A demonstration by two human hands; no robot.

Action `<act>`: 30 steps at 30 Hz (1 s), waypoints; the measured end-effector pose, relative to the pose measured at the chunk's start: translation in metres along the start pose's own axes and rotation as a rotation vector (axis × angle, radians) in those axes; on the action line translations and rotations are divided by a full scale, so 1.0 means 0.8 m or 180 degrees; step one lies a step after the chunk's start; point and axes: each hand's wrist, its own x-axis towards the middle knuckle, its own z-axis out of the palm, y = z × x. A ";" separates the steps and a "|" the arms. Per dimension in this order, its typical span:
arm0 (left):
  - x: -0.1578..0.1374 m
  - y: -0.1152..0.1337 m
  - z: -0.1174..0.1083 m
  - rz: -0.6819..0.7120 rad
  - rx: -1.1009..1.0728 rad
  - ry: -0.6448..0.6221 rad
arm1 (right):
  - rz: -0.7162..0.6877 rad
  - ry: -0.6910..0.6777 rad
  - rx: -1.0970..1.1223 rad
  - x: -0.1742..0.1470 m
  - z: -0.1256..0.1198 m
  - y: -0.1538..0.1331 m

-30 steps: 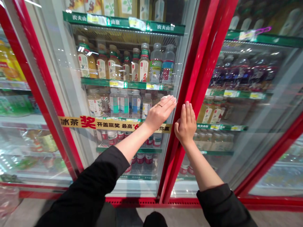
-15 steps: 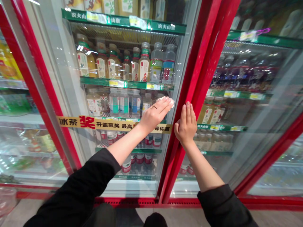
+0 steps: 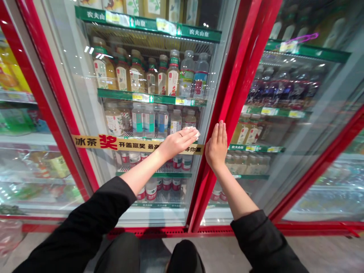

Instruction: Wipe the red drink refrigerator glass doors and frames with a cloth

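My left hand lies with its fingers stretched and close together over a crumpled white wipe, pressing it to the glass door of a drinks fridge. Only an edge of the wipe shows past the fingertips; the rest is under the fingers. A yellow promotional strip runs across the glass behind that hand and wrist. Flat against the red door frame rests my right hand, fingers straight and pointing up, with nothing in it.
Behind the glass, bottled drinks stand on shelves with green edges. Another glass-fronted section is to the right, and one with yellow and green packs is at left. My knees are low, above the grey floor.
My left hand has slid a little down and left over the glass with the wipe. My right hand stays on the red frame. The whole view has shifted slightly.
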 end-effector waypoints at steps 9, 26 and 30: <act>-0.020 0.043 0.022 -0.0468 -0.0212 -0.0085 | 0.0180 -0.0293 0.0055 -0.013 -0.011 -0.022; -0.041 0.036 0.006 -0.0427 -0.0162 0.0167 | 0.0163 -0.0710 -0.0006 -0.036 -0.036 -0.067; -0.062 0.005 -0.020 -0.0233 -0.0229 0.0060 | -0.0268 -0.1078 0.0176 -0.036 -0.040 -0.082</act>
